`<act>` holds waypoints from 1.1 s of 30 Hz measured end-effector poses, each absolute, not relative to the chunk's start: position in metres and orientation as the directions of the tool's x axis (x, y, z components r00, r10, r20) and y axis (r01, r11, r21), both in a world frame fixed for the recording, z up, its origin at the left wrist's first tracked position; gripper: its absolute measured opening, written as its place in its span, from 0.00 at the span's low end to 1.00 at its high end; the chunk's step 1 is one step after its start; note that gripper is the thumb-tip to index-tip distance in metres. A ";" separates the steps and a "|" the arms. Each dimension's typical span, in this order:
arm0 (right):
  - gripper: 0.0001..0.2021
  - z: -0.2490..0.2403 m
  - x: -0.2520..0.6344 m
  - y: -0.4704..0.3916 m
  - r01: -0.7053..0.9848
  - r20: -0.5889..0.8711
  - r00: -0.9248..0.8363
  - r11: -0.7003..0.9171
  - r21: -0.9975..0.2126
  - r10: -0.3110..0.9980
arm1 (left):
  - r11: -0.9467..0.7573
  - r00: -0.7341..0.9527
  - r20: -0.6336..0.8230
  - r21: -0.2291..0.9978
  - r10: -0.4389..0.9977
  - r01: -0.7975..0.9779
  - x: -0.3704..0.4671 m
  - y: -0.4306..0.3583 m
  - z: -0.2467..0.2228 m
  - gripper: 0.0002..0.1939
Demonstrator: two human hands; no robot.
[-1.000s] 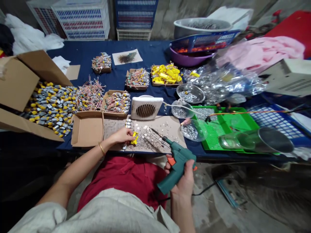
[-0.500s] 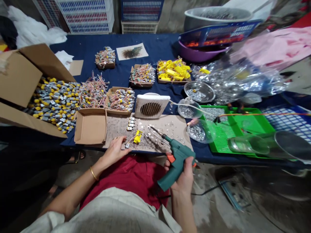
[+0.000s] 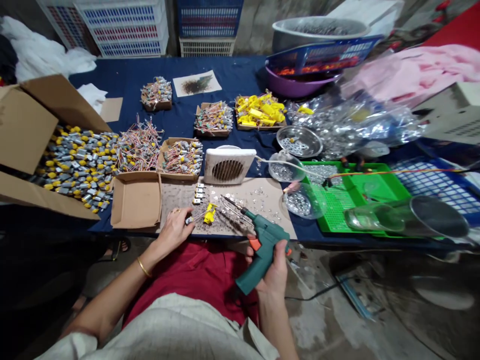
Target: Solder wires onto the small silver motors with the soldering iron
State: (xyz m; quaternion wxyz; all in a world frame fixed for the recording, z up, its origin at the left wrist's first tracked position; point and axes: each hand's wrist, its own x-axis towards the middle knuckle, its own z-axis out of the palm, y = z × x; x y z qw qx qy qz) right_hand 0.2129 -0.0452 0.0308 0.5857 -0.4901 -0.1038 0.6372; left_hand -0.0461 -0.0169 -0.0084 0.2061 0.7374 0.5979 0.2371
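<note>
My left hand rests at the front edge of the brown work board, its fingers closed on a small motor. Thin wires run from that motor to a yellow plastic holder lying on the board. In my right hand is a green soldering gun with an orange trigger; its tip points up and left, just right of the yellow holder. A short row of small motors lies behind the holder. Behind them stands a white square fan.
An open cardboard box of motors stands at the left, beside an empty brown tray. Boxes of wired motors and yellow parts sit farther back. At the right are bowls of metal bits and a green tray.
My left hand has closed on the small motor and lifted it slightly, moving it left from where it lay. The view has shifted a little; my right hand still holds the soldering gun.
</note>
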 end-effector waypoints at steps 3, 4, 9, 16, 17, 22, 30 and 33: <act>0.31 0.027 0.213 -0.044 -0.672 -0.525 0.141 -0.308 -0.673 0.839 | -0.235 0.186 0.144 0.555 0.972 0.798 -0.038 -0.015 -0.008 0.16; 0.31 0.026 0.213 -0.044 -0.678 -0.527 0.137 -0.309 -0.667 0.839 | -0.252 0.197 0.160 0.541 0.967 0.802 -0.035 -0.015 -0.009 0.15; 0.32 0.023 0.213 -0.041 -0.689 -0.517 0.119 -0.304 -0.657 0.848 | -0.279 0.198 0.217 0.464 0.956 0.841 -0.026 -0.012 -0.014 0.10; 0.30 0.017 0.211 -0.038 -0.710 -0.507 0.097 -0.297 -0.639 0.857 | -0.340 0.246 0.286 0.352 0.926 0.872 -0.022 -0.013 -0.013 0.09; 0.30 0.016 0.211 -0.038 -0.710 -0.507 0.096 -0.298 -0.638 0.857 | -0.345 0.252 0.298 0.319 0.921 0.883 -0.021 -0.014 -0.014 0.09; 0.31 0.014 0.207 -0.037 -0.715 -0.489 0.092 -0.285 -0.639 0.867 | -0.342 0.274 0.299 0.205 0.914 0.917 -0.017 -0.015 -0.022 0.15; 0.32 0.018 0.210 -0.034 -0.737 -0.503 0.078 -0.290 -0.611 0.861 | -0.556 0.523 0.199 0.177 0.829 0.812 -0.018 0.004 -0.010 0.25; 0.33 0.020 0.212 -0.034 -0.732 -0.505 0.080 -0.293 -0.615 0.860 | -0.563 0.529 0.193 0.262 0.826 0.784 -0.021 0.011 -0.007 0.20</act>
